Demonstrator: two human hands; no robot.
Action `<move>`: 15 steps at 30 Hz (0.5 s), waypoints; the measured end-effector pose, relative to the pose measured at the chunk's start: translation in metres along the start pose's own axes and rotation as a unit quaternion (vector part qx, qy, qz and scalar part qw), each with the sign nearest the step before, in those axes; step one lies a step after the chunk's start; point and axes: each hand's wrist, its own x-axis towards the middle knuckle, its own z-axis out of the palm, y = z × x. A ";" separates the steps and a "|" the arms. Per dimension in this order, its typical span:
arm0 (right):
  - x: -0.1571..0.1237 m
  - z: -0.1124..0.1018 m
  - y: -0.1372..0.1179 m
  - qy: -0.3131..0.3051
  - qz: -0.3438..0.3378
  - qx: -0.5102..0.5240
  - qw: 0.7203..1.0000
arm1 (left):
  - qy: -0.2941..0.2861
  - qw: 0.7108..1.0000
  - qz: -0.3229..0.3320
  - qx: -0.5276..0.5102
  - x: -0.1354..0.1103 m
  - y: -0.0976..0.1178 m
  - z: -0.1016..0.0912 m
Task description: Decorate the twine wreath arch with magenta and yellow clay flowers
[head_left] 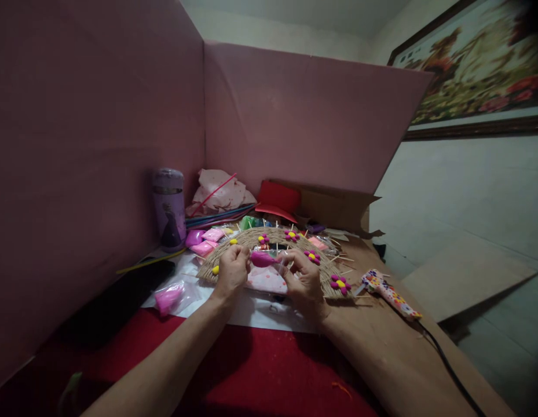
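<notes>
Between my two hands is a small clear bag of magenta modelling clay (pixel 263 259). My left hand (pixel 234 267) pinches its left end with the fingers closed. At its right end, the thumb and fingers of my right hand (pixel 304 281) grip the clear plastic. Behind the hands lies a woven twine arch (pixel 246 236) with sticks poking out along its edge. Magenta flowers with yellow centres, such as the flower (pixel 340 284) at the lower right, sit on the arch. Its left side carries plain yellow dots (pixel 215 270). A dotted pink-white cloth (pixel 269 280) shows below the bag.
A glue gun (pixel 390 294) with a black cord lies to the right on brown cardboard. At the left stand a purple tumbler (pixel 169 209) and a bag of pink clay (pixel 168 298). More clay packets (pixel 203 248) lie behind. Pink panels (pixel 303 116) wall the left and back.
</notes>
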 end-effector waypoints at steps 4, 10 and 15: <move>0.001 -0.001 0.004 -0.002 0.006 0.026 1.000 | -0.011 1.000 -0.010 -0.008 0.000 0.000 0.000; 0.001 0.002 0.007 -0.049 0.032 0.066 0.996 | -0.003 1.000 0.010 0.023 0.001 -0.005 -0.001; 0.002 0.003 0.006 -0.071 0.026 0.079 0.994 | -0.010 0.998 0.036 0.058 0.004 -0.010 -0.002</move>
